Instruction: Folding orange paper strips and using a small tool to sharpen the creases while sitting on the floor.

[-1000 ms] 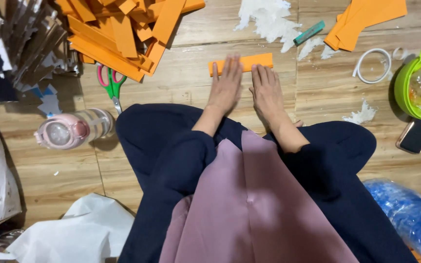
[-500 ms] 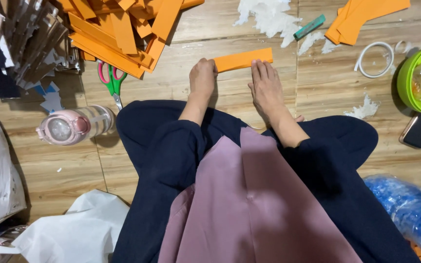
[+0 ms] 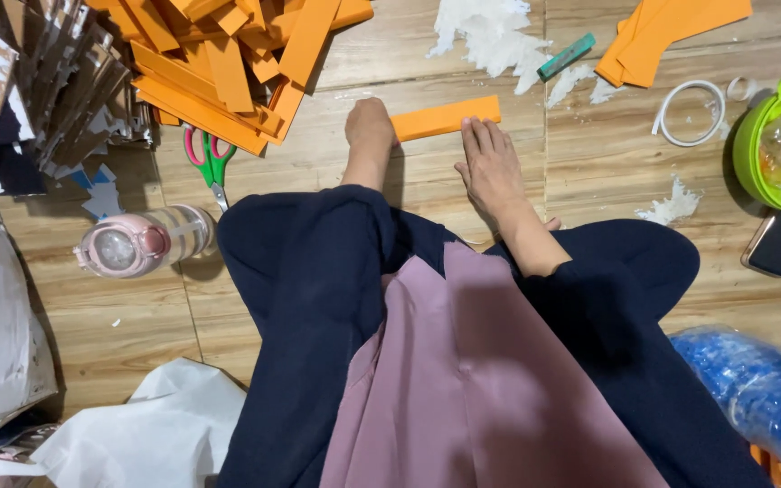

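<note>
Head view: an orange paper strip lies flat on the wooden floor. Left hand, curled into a loose fist, presses the strip's left end. Right hand, fingers extended flat, rests on the strip's right edge; neither grips it. Green-handled scissors lie nearby, left.

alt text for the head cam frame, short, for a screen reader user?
A seated person presses both hands on an orange paper strip on a wooden floor, left hand fisted, right hand flat. Nearby: orange strip pile, scissors, pink bottle.
</note>
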